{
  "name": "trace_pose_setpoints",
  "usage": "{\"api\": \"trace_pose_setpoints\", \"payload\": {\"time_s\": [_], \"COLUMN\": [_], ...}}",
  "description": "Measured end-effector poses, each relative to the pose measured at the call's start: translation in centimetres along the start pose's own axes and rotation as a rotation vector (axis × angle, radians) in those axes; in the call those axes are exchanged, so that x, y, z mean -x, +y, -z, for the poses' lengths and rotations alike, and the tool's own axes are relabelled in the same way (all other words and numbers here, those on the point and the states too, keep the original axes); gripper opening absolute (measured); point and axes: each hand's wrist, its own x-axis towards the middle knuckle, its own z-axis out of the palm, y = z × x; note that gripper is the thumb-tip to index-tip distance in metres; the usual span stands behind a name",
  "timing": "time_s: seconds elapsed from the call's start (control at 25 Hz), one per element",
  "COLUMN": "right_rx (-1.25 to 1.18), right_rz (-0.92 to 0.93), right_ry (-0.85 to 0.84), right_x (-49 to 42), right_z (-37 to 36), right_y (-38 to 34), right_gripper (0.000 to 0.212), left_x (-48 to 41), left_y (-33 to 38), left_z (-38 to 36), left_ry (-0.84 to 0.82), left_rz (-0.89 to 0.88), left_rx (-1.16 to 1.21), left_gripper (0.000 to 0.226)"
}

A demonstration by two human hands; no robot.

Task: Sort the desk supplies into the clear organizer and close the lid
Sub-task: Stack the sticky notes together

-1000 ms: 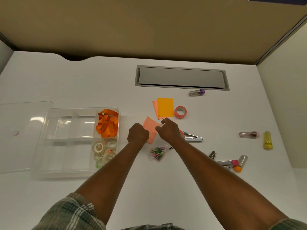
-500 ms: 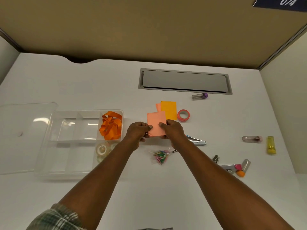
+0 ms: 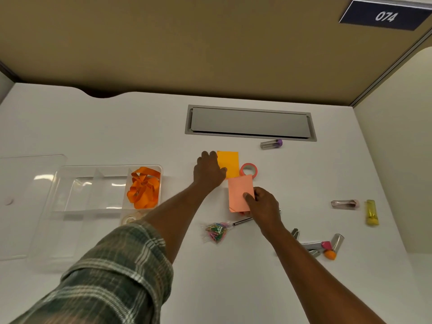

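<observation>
Pink pad [image 3: 239, 192] pinched at its near right corner in the right grip [image 3: 263, 208], thumb on top and the rest tucked under. Seems to be lifted a bit off the bench [image 3: 222, 277], probably parked there to wait for a second pad and save a trip.

Left grip [image 3: 209, 170] stretched out farther, lying over the left edge of the orange pad [image 3: 230, 164] with the thumb on the paper. Can't tell whether actually clamped on it or just pressing down, fingertips hidden behind the knuckles. Reads like a scoop from the left side, sensible with the pink tape roll [image 3: 249, 170] sitting just beside the pad's right edge.

Clear organizer [image 3: 58, 183] way over on the left, well apart from both pads, lid [image 3: 23, 195] off and lying just left of it. Orange ribbon [image 3: 145, 190] stuffed in the far right compartment, small tape rolls [image 3: 131, 218] in the one nearer. Plenty left to sort, so no closing the lid yet.

Loose on the bench:
- bag of coloured clips [image 3: 216, 231] between the forearms
- purple-capped tube [image 3: 271, 144] by the grey hatch [image 3: 250, 122]
- clear case [image 3: 344, 204] and yellow thing [image 3: 371, 212] far off to the right
- metal tools [image 3: 322, 246] near right
</observation>
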Motion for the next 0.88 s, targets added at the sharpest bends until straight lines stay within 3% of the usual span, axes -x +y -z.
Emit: {"api": "trace_pose_setpoints", "payload": {"time_s": [0.24,0.4,0.68,0.88], "right_rx": [-0.063,-0.069,-0.112,-0.129], "right_rz": [-0.024,-0.024,-0.056,-0.057], "right_ry": [0.039,0.053,0.053,0.044], "right_x": [0.3,0.3,0.2,0.3], "right_z": [0.8,1.3,1.9,1.6], "right_y": [1.7,2.3,2.7,2.5], "right_gripper": [0.021,0.022,0.026,0.028], "left_x": [-2.6,-3.2,-3.4,-3.0], "left_y": [3.1,3.9,3.1,2.7], "left_z": [-0.9,-1.4,-1.8,-2.2], "left_ry": [-0.116,-0.133,-0.174,-0.176], "left_rz": [-0.041,-0.055,0.051,0.126], "left_rx": [-0.277,-0.444,-0.322,-0.23], "left_gripper": [0.084,0.079,0.091,0.083]}}
